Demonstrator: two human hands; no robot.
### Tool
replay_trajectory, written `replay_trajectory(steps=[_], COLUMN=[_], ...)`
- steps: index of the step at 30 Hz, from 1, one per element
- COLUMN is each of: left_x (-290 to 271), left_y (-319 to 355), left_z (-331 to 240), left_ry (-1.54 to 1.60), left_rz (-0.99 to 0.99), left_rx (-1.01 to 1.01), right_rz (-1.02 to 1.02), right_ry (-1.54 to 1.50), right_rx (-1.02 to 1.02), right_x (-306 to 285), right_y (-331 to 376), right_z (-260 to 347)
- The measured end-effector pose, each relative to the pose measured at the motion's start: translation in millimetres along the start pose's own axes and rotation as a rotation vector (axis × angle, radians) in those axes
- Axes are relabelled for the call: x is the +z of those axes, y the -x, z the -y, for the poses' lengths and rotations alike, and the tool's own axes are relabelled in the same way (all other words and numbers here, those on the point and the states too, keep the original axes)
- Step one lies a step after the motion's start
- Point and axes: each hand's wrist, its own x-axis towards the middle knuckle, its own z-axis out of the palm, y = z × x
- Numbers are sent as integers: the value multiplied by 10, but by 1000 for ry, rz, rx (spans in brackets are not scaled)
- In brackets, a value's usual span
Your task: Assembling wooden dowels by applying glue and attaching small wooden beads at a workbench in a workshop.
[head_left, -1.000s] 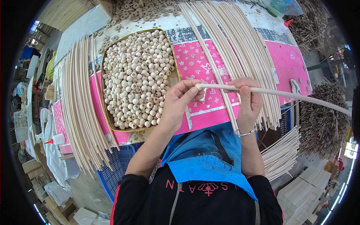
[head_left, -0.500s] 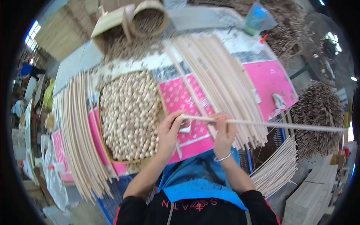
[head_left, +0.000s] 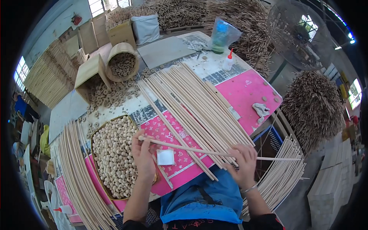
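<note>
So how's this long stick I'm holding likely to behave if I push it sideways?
The stick is probably fairly stiff, maybe a bit springy: it runs from your left hand past your right hand with only a slight curve, which may be the lens. It's likely light, being so thin. Laid down, it may roll, since it looks round.

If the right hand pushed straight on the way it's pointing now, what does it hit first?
Beyond the rod it holds, the right hand would probably meet the row of pale rods on the table; its height above them is unclear.
</note>
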Motion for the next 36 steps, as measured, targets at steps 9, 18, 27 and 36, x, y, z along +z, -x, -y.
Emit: replay_trajectory(steps=[9,18,27,36], left_x=[280,1426,991,392], left_y=[-250,160,533,626], left_z=[3,245,869,607], left_ry=[-167,-382,-516,-473], left_rz=[186,746,871,624], left_rx=[123,-63,-427,-390], right_rz=[43,-132,-488,-412], right_ry=[-143,-588,334,-212], right_rx=[319,1021,1618,901], right_x=[22,-191,-175,-96], right_y=[1133,2137,5008,1961], right_z=[-527,-985,-2470,-2058])
